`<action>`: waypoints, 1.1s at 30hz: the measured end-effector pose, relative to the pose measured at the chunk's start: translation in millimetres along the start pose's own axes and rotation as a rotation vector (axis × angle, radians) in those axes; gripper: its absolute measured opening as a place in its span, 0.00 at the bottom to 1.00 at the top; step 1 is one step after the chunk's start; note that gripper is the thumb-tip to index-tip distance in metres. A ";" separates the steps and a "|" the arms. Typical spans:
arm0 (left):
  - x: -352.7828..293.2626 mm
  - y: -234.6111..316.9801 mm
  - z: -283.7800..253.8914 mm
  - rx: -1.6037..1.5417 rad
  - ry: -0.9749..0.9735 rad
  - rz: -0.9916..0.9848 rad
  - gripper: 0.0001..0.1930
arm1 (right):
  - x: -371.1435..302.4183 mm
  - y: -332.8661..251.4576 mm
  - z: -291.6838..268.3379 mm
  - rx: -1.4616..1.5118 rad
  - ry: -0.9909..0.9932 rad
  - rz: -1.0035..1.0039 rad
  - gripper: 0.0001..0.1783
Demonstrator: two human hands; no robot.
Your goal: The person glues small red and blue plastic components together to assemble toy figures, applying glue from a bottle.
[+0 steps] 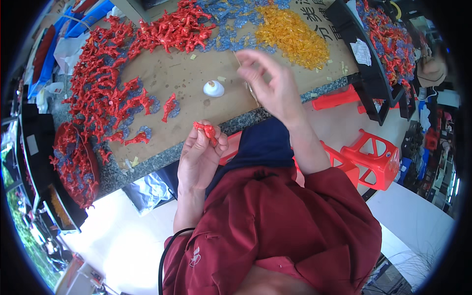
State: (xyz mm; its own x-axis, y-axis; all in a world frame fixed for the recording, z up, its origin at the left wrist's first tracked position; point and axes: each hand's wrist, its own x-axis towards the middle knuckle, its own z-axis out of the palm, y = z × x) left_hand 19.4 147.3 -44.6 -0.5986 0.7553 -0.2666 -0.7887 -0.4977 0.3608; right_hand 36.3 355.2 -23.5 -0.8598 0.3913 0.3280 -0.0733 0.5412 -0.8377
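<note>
My left hand (200, 158) is closed around a small red plastic figure (207, 132), held up between thumb and fingers near the table's front edge. Over the cardboard, my right hand (271, 84) has its thumb and fingers curled together about a thin tan stick (252, 94), partly hidden behind them. Between the hands stands a small white bottle (213, 89) with a narrow tip. One red figure with a clear bluish piece (169, 107) lies apart, left of the bottle.
Red figures (101, 83) heap along the left, clear blue pieces (228, 24) at the back, yellow pieces (290, 37) at back right. A filled red basket (74, 164) sits at left, a black rack (366, 73) at right. Red stools (376, 160) stand beside me.
</note>
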 end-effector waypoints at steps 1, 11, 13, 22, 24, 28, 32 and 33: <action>0.4 0.5 0.4 0.008 -0.001 -0.007 0.10 | 9.6 7.0 -4.1 -0.217 0.085 -0.063 0.18; 4.0 -5.7 1.3 -0.004 0.003 -0.034 0.10 | 22.9 24.7 -9.3 -0.569 0.093 -0.228 0.16; 6.4 -6.2 1.9 0.004 -0.035 -0.030 0.11 | 4.5 1.5 -8.8 -0.096 0.000 0.167 0.17; 10.6 -13.0 10.0 0.044 -0.108 -0.059 0.14 | -38.7 -29.3 -23.5 0.547 -0.397 0.295 0.17; 8.9 -13.1 6.5 0.042 -0.099 -0.051 0.14 | -39.5 -25.9 -26.2 0.608 -0.470 0.360 0.17; 5.8 -13.4 5.8 0.028 -0.129 -0.034 0.12 | -48.6 -12.4 -16.3 0.684 -0.446 0.279 0.14; 5.7 -14.7 -1.0 0.157 -0.134 0.094 0.09 | -53.4 -9.9 -6.4 0.815 -0.295 0.198 0.08; 5.4 -15.7 0.0 0.155 -0.131 0.095 0.09 | -55.2 -9.2 -3.4 0.815 -0.298 0.200 0.08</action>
State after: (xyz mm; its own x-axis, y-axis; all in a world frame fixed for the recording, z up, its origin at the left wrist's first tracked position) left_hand 28.6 159.2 -51.8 -0.6380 0.7621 -0.1105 -0.6927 -0.5052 0.5147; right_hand 86.2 331.2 -32.4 -0.9825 0.1505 0.1099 -0.1465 -0.2593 -0.9546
